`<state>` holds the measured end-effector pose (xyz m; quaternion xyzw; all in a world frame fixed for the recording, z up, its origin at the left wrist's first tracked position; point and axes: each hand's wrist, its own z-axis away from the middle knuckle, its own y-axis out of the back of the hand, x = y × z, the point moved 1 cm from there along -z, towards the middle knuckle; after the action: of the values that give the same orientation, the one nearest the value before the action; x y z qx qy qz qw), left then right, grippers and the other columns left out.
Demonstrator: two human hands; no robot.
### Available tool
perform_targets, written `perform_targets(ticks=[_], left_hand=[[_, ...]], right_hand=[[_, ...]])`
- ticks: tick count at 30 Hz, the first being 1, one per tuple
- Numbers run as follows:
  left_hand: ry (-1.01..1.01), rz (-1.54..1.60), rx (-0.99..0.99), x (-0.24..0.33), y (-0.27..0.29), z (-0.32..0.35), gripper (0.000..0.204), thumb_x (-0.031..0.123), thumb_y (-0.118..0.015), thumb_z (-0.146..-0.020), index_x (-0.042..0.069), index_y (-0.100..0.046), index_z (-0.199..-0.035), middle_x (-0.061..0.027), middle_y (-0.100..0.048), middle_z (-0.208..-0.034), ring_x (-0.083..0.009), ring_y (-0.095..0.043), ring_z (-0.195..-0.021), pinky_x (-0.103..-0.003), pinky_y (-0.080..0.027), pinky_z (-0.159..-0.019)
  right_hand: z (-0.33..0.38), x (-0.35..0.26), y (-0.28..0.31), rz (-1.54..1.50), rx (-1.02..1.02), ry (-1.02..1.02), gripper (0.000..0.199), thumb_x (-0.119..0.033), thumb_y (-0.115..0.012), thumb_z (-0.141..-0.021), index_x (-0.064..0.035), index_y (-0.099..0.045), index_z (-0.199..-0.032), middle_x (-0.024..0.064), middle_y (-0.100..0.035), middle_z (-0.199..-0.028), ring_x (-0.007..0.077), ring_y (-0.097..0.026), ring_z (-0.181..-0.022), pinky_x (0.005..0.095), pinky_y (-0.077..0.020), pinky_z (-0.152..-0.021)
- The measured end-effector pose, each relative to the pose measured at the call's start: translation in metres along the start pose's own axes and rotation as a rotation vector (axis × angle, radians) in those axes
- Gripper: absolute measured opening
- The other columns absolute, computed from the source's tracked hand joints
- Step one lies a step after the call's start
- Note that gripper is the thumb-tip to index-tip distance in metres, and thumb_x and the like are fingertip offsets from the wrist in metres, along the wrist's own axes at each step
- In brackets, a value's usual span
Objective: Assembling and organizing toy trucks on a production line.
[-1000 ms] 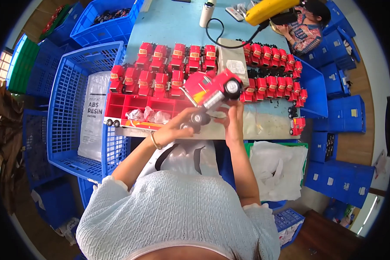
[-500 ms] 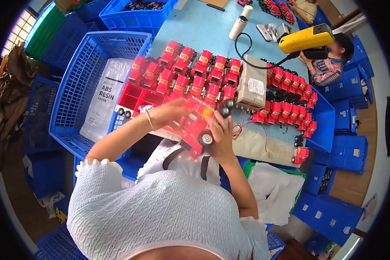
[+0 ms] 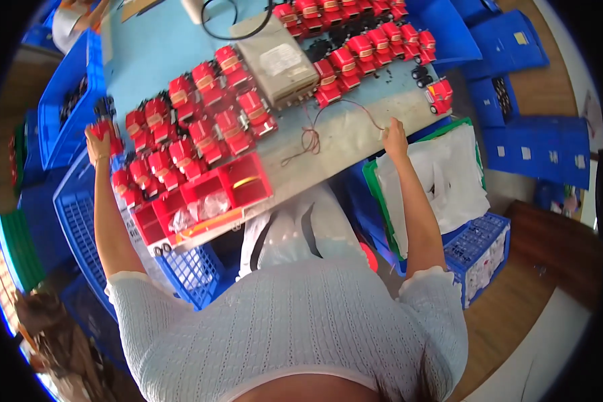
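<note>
Left hand (image 3: pixel 98 139): reaching far left, fingers clamping a red toy truck (image 3: pixel 107 127) at the desk (image 3: pixel 355 134) edge, just beside the blue crate (image 3: pixel 63 114). Right hand (image 3: pixel 394 130): resting at the desk's right edge, fingers pinching the end of a thin red wire (image 3: pixel 328 120) that is trailing in loops toward the grey box (image 3: pixel 278 63). Glossy plastic trucks (image 3: pixel 201 127) are standing in rows for easy reach; red bins (image 3: pixel 201 194) are holding small parts.

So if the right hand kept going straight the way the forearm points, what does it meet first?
The right hand already sits at the thin wire; beyond it, probably the loose black wheels before the red trucks, though depth is unclear.
</note>
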<state>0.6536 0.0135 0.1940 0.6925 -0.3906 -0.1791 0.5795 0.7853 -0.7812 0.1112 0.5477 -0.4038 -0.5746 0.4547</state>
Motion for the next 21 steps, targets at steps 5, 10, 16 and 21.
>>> perform_targets(ticks=[5, 10, 16, 21], left_hand=[[-0.072, 0.158, -0.246, -0.117, -0.059, -0.025, 0.085, 0.034, -0.069, -0.067, 0.011, -0.023, -0.135, -0.0256, -0.048, -0.120, -0.0395, -0.051, -0.107, -0.044, -0.042, -0.089], [0.265, 0.012, -0.501, -0.051, -0.071, 0.011, 0.096, 0.037, -0.070, -0.064, 0.019, -0.015, -0.141, -0.0292, -0.029, -0.134, -0.0483, -0.036, -0.117, -0.049, -0.035, -0.096], [-0.207, 0.158, 0.229, 0.126, 0.042, 0.056, 0.081, 0.017, -0.068, -0.070, 0.010, -0.023, -0.138, -0.0252, -0.028, -0.136, -0.0439, -0.033, -0.121, -0.047, -0.034, -0.098], [-0.892, 0.429, -0.087, 0.393, 0.110, 0.148, 0.077, 0.007, -0.068, -0.064, 0.005, -0.032, -0.132, -0.0246, -0.029, -0.135, -0.0400, -0.032, -0.124, -0.046, -0.031, -0.100]], right_hand=[[-0.043, 0.039, -0.045, -0.012, 0.020, 0.177, 0.026, -0.010, -0.055, -0.079, 0.0030, -0.049, -0.101, 0.0252, -0.053, -0.097, 0.0404, -0.051, -0.093, 0.0447, -0.0429, -0.081], [-0.018, 0.054, -0.026, 0.292, -0.223, 0.166, 0.014, -0.011, -0.053, -0.080, -0.0033, -0.051, -0.092, 0.0173, -0.054, -0.095, 0.0357, -0.057, -0.085, 0.0436, -0.0487, -0.070], [-0.006, 0.045, 0.024, 0.104, -0.183, 0.436, 0.008, -0.009, -0.055, -0.076, -0.0047, -0.057, -0.082, 0.0167, -0.058, -0.085, 0.0358, -0.059, -0.075, 0.0432, -0.0488, -0.062], [0.016, 0.022, 0.072, -0.930, -0.881, 0.125, 0.012, -0.014, -0.059, -0.078, -0.0039, -0.052, -0.076, 0.0028, -0.056, -0.068, 0.0139, -0.053, -0.062, 0.0282, -0.0439, -0.056]])
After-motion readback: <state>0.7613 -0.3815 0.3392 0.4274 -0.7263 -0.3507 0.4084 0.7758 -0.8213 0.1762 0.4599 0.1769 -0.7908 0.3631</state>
